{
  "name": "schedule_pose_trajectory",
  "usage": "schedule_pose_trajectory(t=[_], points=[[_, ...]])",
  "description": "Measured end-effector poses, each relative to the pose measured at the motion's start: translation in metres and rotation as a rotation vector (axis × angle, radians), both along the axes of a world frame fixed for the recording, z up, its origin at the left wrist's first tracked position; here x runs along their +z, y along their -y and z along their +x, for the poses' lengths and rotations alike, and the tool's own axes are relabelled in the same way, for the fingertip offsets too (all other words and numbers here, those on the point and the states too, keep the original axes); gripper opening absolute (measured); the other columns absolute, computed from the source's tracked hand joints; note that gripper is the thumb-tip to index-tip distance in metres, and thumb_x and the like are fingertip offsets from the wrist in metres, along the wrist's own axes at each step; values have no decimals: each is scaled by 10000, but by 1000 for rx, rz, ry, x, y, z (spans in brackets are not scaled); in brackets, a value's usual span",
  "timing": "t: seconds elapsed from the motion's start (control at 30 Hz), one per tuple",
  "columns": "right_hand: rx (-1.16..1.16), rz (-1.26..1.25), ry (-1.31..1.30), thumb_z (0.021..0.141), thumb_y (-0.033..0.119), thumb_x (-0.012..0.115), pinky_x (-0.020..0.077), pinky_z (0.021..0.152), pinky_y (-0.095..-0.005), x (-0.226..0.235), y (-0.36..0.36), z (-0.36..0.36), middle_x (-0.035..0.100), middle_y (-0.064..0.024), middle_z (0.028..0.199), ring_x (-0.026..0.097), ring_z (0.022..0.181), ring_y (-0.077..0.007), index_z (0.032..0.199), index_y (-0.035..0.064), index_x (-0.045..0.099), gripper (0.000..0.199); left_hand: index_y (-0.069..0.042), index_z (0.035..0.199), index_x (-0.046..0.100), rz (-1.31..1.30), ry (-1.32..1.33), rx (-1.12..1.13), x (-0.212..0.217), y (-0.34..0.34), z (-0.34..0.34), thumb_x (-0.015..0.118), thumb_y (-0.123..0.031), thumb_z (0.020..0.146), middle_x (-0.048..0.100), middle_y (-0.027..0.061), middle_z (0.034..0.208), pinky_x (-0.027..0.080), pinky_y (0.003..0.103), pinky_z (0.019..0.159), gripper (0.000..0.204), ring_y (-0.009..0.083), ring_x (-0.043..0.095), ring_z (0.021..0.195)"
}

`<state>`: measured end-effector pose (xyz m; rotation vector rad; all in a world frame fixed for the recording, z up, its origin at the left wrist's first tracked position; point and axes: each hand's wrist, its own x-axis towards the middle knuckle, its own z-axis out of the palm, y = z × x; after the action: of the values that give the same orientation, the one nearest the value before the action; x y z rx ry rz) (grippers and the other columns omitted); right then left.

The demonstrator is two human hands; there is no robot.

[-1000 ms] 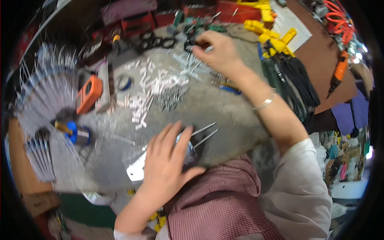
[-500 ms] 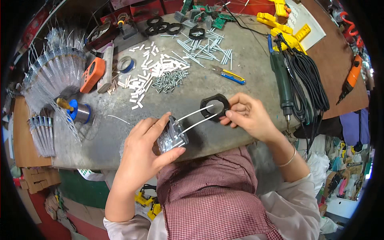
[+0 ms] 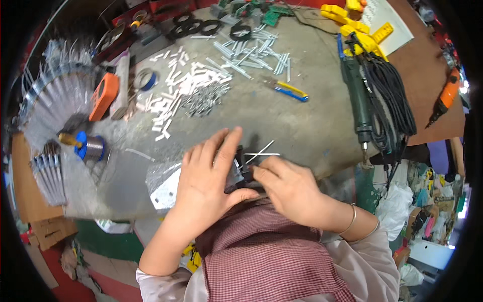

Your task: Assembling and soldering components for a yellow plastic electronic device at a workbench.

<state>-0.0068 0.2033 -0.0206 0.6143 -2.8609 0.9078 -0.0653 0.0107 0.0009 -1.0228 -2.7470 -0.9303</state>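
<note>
My left hand (image 3: 204, 168) is closed round a grey device in clear bubble plastic (image 3: 160, 173), fingers over its top and thumb beneath. A white plate (image 3: 167, 192) with small holes shows at the device's left end, by my wrist. From its other end stick out two thin white wires (image 3: 263, 154), now crossing. My right hand (image 3: 289, 189) is closed, fingertips pinching a black part (image 3: 245, 168) against that end. This looks like the black ring; most of it is hidden between my hands.
Beyond my hands lie white sleeves (image 3: 193, 83), screws (image 3: 204, 100), metal rods (image 3: 256, 55) and a yellow-blue cutter (image 3: 289, 91). A solder spool (image 3: 91, 147) and bundled wrapped parts (image 3: 60, 98) stand left. At right are a green electric screwdriver (image 3: 356, 95) and coiled black cable (image 3: 395, 100).
My right hand has moved left and down, bringing the black ring along the white wires against the device. The device has turned; its white plate now shows. The head view shifted slightly.
</note>
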Motion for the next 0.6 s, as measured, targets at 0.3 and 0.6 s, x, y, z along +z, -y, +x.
schedule_pose_trajectory(t=[0.3,0.6], points=[[-77,-41,-461,802,64,662,540,662,-347,41,-109,-67,660,-103,866,666,805,-262,959,51,680,159,7,1213,505,-162,-102,32,-22,-7,7,728,-403,760,530,221,1247,405,499,877,650,413,524,1038],[-769,818,-403,770,89,648,491,932,-415,86,-365,-215,566,-134,1268,560,1148,-293,1060,102,692,293,-13,1303,543,-208,-58,-51,-10,2,6,768,-290,772,583,197,1212,419,499,931,640,390,548,1070]])
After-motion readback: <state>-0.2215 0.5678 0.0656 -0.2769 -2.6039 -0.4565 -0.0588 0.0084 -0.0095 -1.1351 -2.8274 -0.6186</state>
